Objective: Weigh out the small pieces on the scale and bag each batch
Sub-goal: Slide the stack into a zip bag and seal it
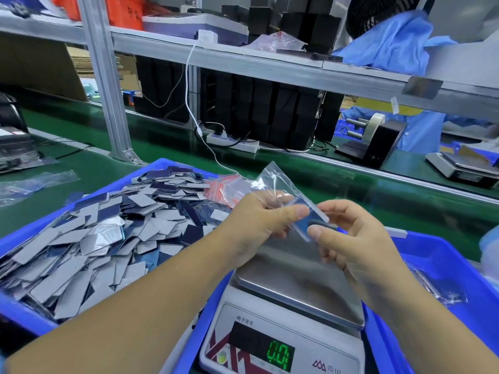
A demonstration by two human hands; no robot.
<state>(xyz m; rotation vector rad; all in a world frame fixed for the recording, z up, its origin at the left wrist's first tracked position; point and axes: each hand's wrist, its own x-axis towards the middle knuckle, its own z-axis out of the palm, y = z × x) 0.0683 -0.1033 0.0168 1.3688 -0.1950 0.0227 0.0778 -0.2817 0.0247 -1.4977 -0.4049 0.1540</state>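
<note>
Left hand pinching a clear bag, right hand gripping small blue pieces at its mouth, both above the scale reading 0.0, bin of pieces left on the worktop.

- The scale runs off the bottom edge; its readout is cut short.
- The left hand and right hand cover the platform's far end.
- The pieces inside the clear bag blur together, uncountable.
- The blue bin is cropped at the left.
</note>
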